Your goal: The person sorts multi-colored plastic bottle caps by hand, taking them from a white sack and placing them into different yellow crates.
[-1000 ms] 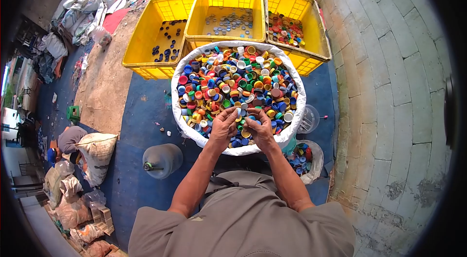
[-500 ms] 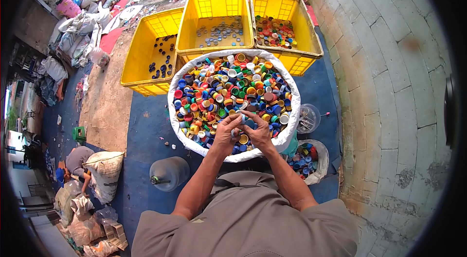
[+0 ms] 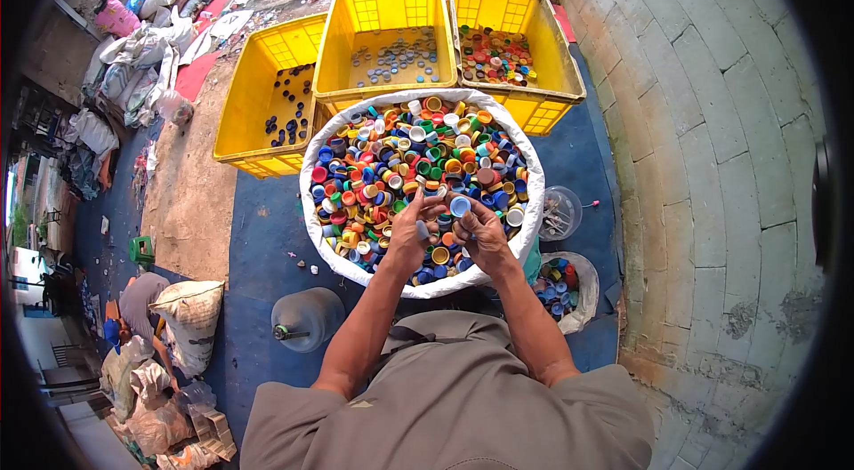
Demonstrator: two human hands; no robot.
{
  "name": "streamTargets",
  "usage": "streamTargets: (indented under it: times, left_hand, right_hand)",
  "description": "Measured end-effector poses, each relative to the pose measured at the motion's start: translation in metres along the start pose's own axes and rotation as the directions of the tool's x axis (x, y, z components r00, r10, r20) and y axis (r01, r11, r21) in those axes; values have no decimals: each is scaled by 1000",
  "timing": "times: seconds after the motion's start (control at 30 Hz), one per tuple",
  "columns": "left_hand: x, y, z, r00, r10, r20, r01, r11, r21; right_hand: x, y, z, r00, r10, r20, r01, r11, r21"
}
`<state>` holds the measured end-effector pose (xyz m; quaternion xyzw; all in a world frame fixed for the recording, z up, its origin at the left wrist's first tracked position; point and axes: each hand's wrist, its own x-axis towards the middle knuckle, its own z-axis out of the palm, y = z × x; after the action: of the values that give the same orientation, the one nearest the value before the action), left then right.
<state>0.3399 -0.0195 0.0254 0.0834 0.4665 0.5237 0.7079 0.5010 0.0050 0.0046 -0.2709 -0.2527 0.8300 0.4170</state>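
A white-rimmed sack (image 3: 536, 169) full of mixed coloured bottle caps stands in front of me. Over its near part, my right hand (image 3: 480, 234) holds a light blue cap (image 3: 460, 206) between thumb and fingers. My left hand (image 3: 414, 228) is a little to the left, fingers curled, with a greyish cap (image 3: 422, 230) against them. The two hands are slightly apart, with loose caps beneath and around them.
Behind the sack are a left yellow crate (image 3: 233, 119) with dark caps, a middle one (image 3: 325, 52) with pale blue caps and a right one (image 3: 569, 70) with reddish caps. A plastic jug (image 3: 311, 319), a small sack (image 3: 587, 292) and a clear tub (image 3: 574, 214) flank me. A person (image 3: 142, 301) bends at left.
My hands have moved apart from each other. The light blue cap now shows face-up in my right hand. The view has shifted slightly, and the person at left has moved a little.
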Motion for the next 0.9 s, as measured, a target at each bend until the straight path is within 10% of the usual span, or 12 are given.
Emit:
streamTargets:
  times: [0.27,0.57,0.9]
  left_hand:
    - [7,-15,-13,997,5,78,-2,999,-41]
    - [14,-8,-30,998,35,-52,-46,974,-223]
    - [17,-15,-50,1000,-22,-15,14,911,-412]
  right_hand:
    - [7,6,8,996,-75,-45,42,862,-504]
    - [17,22,-9,956,201,-214,-141,954,264]
    - [7,39,-22,923,236,-303,-193,967,165]
